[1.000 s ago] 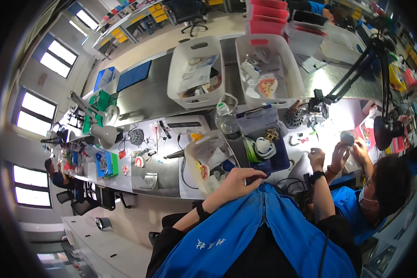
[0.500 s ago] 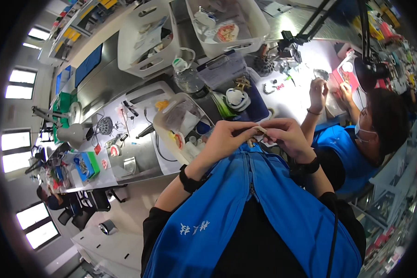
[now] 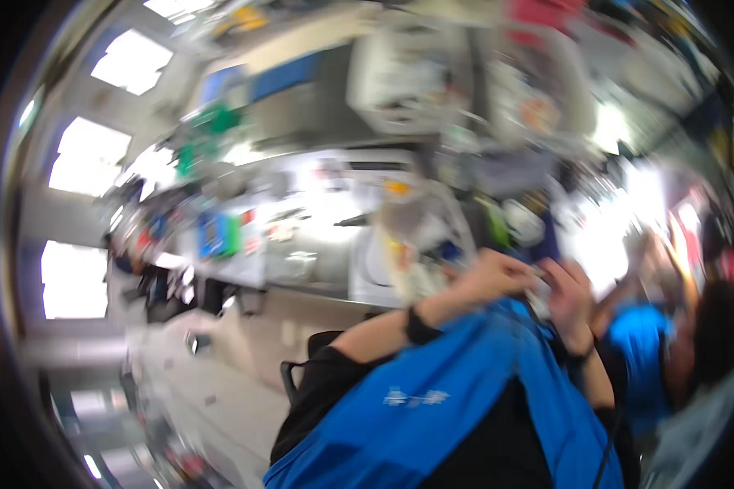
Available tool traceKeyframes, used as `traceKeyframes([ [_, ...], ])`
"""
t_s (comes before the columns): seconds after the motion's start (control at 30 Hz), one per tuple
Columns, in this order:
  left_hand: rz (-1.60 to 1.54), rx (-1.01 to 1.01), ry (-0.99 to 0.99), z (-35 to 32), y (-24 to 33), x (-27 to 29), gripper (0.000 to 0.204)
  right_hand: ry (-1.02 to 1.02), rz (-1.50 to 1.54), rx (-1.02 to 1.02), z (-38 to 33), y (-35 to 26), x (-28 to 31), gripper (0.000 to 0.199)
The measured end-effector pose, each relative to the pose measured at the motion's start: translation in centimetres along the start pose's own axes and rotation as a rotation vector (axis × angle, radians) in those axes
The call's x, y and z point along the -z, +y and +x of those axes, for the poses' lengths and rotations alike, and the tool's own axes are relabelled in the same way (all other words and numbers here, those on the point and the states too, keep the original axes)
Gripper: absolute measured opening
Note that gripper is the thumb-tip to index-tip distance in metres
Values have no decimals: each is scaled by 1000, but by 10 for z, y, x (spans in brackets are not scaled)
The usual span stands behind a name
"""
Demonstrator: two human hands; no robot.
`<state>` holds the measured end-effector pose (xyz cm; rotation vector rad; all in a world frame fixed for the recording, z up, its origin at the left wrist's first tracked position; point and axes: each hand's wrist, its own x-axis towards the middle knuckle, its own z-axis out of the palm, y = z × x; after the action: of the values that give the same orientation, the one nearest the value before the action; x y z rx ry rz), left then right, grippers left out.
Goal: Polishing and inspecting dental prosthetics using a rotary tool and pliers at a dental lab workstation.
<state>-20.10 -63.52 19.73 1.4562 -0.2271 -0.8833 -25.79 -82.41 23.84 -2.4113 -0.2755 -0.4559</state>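
Observation:
The whole head view is smeared by motion. My left hand [image 3: 497, 275] and my right hand [image 3: 569, 295] meet in front of my chest, above the blue vest [image 3: 465, 359]. Fingers and thumbs of both are pinched together around a small beige piece [image 3: 538, 272], whose exact kind is too blurred to read. Just beyond my left hand is a whitish tub [image 3: 466, 224] with mixed small items inside. A rounded white object [image 3: 523, 222] lies on the bench past the fingertips.
Two large pale bins [image 3: 379, 114] [image 3: 581, 102] holding assorted items stand at the far side of the bench. A blue and green box [image 3: 218, 234] sits farther left. Close on my right, a co-worker in a blue vest [image 3: 640, 342] is at the brightly lit bench.
The view has swung left, so the bench, the bins and my hands appear farther right and blurred. Both hands still pinch the small beige piece together.

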Motion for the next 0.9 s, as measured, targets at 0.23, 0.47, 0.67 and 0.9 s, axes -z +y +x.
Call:
traceKeyframes([
  [0.23,-287,-84,23,1,0,-11,18,-62,140,69,-3,9,-7,20],
  [0.47,-115,-112,82,-1,-9,-5,24,-217,165,-82,-6,19,-10,16],
  [0.67,-165,-38,-22,-4,-14,-2,22,-214,268,82,-3,8,-7,15],
  [0.9,-270,40,-162,-20,-2,2,15,-200,272,62,-9,12,-11,17],
])
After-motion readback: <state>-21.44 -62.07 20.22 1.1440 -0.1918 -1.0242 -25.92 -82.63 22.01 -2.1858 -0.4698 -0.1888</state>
